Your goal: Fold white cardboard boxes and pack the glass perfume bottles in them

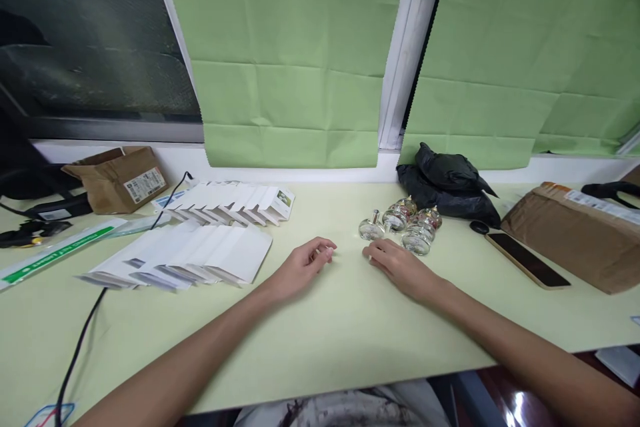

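My left hand rests over the middle of the table, its fingers loosely curled with a gap before the thumb; nothing shows in it. My right hand is palm down just in front of several small round glass bottles, fingers bent and slightly apart, holding nothing that I can see. Nearest to it stand a glass bottle with a silvery neck and another clear bottle. Behind these are more bottles with gold-coloured tops. Left of my left hand lies a fanned row of flattened white boxes.
A second row of white boxes lies farther back. At left are an open cardboard box, a green-striped strip and a black cable. At right are a black plastic bag, a phone and a brown parcel.
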A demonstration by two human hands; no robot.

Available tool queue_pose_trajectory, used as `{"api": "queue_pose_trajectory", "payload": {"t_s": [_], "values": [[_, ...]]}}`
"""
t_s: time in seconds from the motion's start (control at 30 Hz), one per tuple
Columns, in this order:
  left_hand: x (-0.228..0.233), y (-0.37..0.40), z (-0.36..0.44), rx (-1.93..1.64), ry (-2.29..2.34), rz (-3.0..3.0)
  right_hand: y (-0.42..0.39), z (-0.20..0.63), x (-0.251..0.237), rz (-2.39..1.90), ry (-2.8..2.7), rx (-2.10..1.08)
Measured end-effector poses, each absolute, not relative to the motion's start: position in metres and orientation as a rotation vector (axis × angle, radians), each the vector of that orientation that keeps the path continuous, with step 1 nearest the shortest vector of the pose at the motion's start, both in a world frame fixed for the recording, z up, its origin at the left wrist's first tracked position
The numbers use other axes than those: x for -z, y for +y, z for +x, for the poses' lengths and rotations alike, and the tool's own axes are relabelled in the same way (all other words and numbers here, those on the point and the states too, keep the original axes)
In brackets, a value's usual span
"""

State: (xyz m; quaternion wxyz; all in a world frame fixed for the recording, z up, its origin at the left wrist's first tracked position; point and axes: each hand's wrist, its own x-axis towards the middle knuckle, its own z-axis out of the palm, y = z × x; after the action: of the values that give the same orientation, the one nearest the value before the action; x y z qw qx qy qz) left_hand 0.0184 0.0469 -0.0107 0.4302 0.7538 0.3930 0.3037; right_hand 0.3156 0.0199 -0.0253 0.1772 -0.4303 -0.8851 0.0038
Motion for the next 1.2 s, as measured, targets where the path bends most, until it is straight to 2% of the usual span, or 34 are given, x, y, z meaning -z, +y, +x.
{"api": "queue_pose_trajectory", "payload": {"t_s": [0.23, 0.53, 0.8, 0.93, 1.2], "values": [[0.014, 0.047, 0.018, -0.748, 0.989, 1.887, -0.005, 0.359, 0.032, -1.346, -2.393, 0.006], [0.011, 0.045, 0.017, -0.734, 1.002, 1.891, -0.010, 0.384, 0.036, -1.411, -2.329, 0.617], [0.012, 0.045, 0.017, -0.724, 1.022, 1.904, 0.003, 0.400, 0.038, -1.531, -2.201, 0.991], [0.010, 0.044, 0.017, -0.703, 1.038, 1.910, 0.006, 0.412, 0.039, -1.488, -2.248, 1.019], [0.011, 0.044, 0.017, -0.675, 1.052, 1.952, 0.003, 0.426, 0.040, -1.389, -2.362, 0.831]]}}
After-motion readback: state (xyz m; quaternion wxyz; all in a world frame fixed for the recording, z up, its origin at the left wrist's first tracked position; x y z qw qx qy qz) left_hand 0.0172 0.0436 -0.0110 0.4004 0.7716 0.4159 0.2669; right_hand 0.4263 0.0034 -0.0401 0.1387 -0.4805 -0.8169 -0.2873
